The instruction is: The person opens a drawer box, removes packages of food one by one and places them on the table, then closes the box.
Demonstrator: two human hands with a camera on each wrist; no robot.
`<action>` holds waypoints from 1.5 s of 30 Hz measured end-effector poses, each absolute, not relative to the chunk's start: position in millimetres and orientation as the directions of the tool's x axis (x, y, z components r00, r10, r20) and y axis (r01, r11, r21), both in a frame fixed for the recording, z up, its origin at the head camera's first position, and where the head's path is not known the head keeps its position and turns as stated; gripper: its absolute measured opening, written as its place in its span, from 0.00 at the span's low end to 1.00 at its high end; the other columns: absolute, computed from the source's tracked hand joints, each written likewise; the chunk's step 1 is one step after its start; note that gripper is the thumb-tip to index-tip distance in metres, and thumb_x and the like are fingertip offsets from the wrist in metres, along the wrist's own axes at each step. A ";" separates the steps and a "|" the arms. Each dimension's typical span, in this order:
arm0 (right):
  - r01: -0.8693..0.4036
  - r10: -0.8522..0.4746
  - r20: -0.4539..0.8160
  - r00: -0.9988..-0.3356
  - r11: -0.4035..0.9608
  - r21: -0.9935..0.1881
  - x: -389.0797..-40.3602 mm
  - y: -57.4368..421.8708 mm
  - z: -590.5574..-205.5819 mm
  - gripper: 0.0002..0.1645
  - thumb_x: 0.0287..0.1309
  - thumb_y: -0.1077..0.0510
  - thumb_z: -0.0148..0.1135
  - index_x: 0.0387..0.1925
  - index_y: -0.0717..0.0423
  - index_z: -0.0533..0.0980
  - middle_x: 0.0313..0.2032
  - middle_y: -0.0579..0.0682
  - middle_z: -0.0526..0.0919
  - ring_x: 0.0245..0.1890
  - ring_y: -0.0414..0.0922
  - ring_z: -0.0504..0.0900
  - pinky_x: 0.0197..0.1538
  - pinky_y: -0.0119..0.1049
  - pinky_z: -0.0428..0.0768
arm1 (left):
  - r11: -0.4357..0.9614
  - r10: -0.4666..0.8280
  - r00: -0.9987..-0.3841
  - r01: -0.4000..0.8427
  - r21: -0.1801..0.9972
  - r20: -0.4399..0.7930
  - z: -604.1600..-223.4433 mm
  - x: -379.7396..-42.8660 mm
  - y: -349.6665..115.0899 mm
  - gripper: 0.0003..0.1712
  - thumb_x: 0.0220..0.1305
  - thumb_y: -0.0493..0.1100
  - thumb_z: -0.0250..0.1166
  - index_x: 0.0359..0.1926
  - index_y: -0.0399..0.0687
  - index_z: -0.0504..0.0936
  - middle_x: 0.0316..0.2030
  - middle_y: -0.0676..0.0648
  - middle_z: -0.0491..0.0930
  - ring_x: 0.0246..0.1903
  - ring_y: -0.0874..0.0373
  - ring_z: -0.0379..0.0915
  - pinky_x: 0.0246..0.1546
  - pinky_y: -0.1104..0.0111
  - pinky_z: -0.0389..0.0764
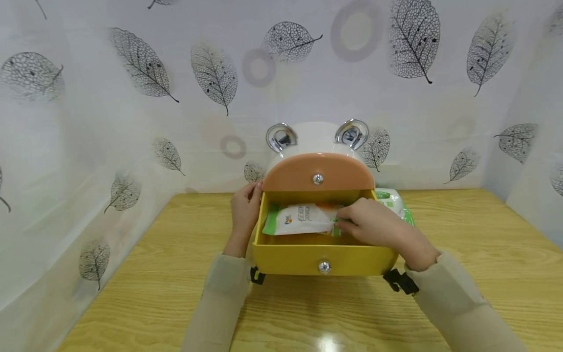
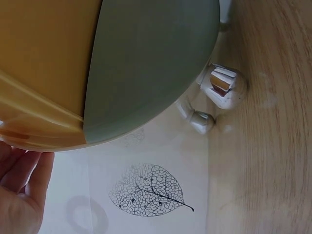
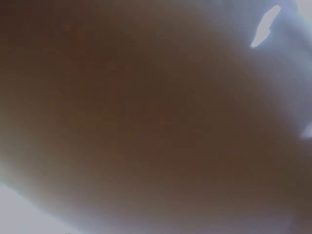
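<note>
A small cabinet with a rounded orange upper drawer (image 1: pixel 290 171) stands on the table, its yellow lower drawer (image 1: pixel 286 259) pulled out. Inside lies a white and green soft packet of wipes (image 1: pixel 308 222). My right hand (image 1: pixel 374 222) reaches in over the drawer's right side and pinches the packet's right end; its fingertips are partly hidden. At the cabinet's left side, my left hand (image 1: pixel 245 208) rests its fingers against the edge. In the left wrist view, the left hand (image 2: pixel 22 190) touches the rim with fairly straight fingers. The right wrist view is a dark blur.
Another green and white packet (image 1: pixel 391 200) sits behind the right hand, beside the cabinet. Two shiny round eye-like pieces (image 1: pixel 281 138) top the cabinet. The wooden table (image 1: pixel 176 274) meets a leaf-patterned curtain (image 1: pixel 132 122) behind and at the sides.
</note>
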State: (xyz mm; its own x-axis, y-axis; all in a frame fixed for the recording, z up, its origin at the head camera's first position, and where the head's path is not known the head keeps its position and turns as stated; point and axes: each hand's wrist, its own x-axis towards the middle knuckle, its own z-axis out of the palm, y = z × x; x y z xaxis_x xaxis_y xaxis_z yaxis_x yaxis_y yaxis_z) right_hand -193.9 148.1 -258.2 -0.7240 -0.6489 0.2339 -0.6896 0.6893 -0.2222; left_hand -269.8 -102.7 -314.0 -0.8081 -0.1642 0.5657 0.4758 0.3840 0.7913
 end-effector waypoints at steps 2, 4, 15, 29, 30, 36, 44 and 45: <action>-0.675 -0.623 0.266 -0.736 0.708 -0.209 -193.1 147.9 -257.6 0.12 0.56 0.59 0.57 0.18 0.49 0.71 0.13 0.37 0.64 0.13 0.32 0.60 0.17 0.27 0.63 | 0.384 -0.163 -0.808 0.477 0.791 0.567 -313.9 -269.9 -102.8 0.13 0.63 0.39 0.54 0.41 0.33 0.80 0.35 0.39 0.80 0.31 0.50 0.76 0.30 0.63 0.80; -0.664 -0.601 0.302 -0.740 0.724 -0.186 -192.4 147.1 -256.9 0.14 0.56 0.59 0.57 0.17 0.49 0.69 0.12 0.38 0.63 0.13 0.33 0.60 0.17 0.27 0.63 | 0.383 -0.163 -0.807 0.478 0.790 0.568 -313.6 -269.8 -102.8 0.13 0.63 0.39 0.54 0.40 0.33 0.80 0.35 0.39 0.80 0.31 0.50 0.76 0.30 0.62 0.80; -0.583 -0.459 0.485 -0.744 0.800 -0.138 -188.9 144.2 -256.1 0.07 0.52 0.59 0.60 0.21 0.55 0.76 0.13 0.39 0.67 0.15 0.37 0.63 0.19 0.30 0.65 | 0.392 -0.160 -0.807 0.476 0.787 0.568 -313.6 -268.8 -103.0 0.14 0.64 0.39 0.53 0.40 0.33 0.80 0.35 0.39 0.80 0.31 0.50 0.76 0.29 0.62 0.80; -0.554 -0.393 0.578 -0.715 0.823 -0.127 -183.7 145.2 -252.7 0.08 0.54 0.59 0.59 0.22 0.56 0.77 0.12 0.41 0.68 0.14 0.38 0.63 0.19 0.31 0.64 | 0.375 -0.156 -0.805 0.488 0.788 0.572 -315.0 -271.2 -103.5 0.14 0.64 0.39 0.53 0.40 0.33 0.80 0.35 0.38 0.80 0.31 0.50 0.76 0.29 0.63 0.80; -0.552 -0.389 0.584 -0.713 0.824 -0.124 -183.5 145.2 -252.6 0.08 0.54 0.59 0.59 0.21 0.56 0.77 0.12 0.41 0.68 0.13 0.38 0.62 0.19 0.31 0.63 | 0.375 -0.157 -0.805 0.487 0.789 0.572 -315.2 -271.6 -103.6 0.14 0.64 0.39 0.53 0.40 0.33 0.80 0.34 0.39 0.80 0.31 0.50 0.76 0.29 0.62 0.80; -0.559 -0.378 0.621 -0.686 0.820 -0.119 -180.1 146.1 -251.9 0.08 0.53 0.60 0.60 0.21 0.56 0.77 0.11 0.41 0.67 0.12 0.37 0.61 0.18 0.31 0.62 | 0.377 -0.160 -0.800 0.492 0.785 0.578 -315.1 -271.1 -103.3 0.13 0.63 0.39 0.54 0.39 0.33 0.81 0.34 0.39 0.80 0.29 0.50 0.76 0.28 0.62 0.79; -0.574 -0.313 0.738 -0.598 0.810 -0.122 -168.0 145.4 -247.8 0.12 0.50 0.64 0.61 0.15 0.53 0.70 0.10 0.40 0.60 0.12 0.37 0.58 0.17 0.30 0.59 | 0.379 -0.157 -0.797 0.497 0.781 0.583 -316.2 -271.9 -103.4 0.13 0.63 0.39 0.53 0.40 0.34 0.81 0.34 0.39 0.80 0.30 0.50 0.76 0.28 0.62 0.79; -0.574 -0.298 0.755 -0.584 0.810 -0.125 -166.2 145.3 -247.4 0.11 0.49 0.65 0.61 0.16 0.54 0.72 0.10 0.40 0.61 0.12 0.37 0.58 0.16 0.30 0.59 | 0.383 -0.157 -0.795 0.498 0.778 0.586 -316.3 -271.7 -103.5 0.13 0.63 0.39 0.54 0.39 0.34 0.81 0.33 0.39 0.80 0.29 0.50 0.76 0.28 0.62 0.79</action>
